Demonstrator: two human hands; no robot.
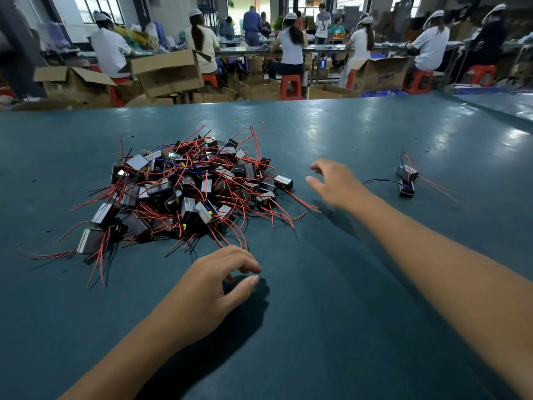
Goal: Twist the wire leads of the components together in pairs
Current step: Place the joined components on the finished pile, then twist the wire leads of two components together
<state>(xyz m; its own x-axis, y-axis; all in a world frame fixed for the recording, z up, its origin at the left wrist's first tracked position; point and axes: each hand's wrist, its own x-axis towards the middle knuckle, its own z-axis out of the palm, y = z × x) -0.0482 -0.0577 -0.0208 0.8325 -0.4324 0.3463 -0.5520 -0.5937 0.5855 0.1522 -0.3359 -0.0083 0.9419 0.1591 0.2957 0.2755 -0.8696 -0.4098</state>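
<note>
Bare table (331, 269) lies between the component pile (184, 186) and the joined pair (407, 180).

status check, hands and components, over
Left hand and right hand open, empty. Pile of wired components untouched; one pair set aside right. Nothing in the way.

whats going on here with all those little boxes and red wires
A person sits at a green table sorting small boxy components with red wire leads. Most lie in a tangled pile on the person's left. Two components lie apart on the right, close together with their wires running between them; whether they are twisted cannot be told. Both hands hold nothing: the right hand reaches toward the pile with fingers spread, and the left hand hovers near its front edge.
</note>
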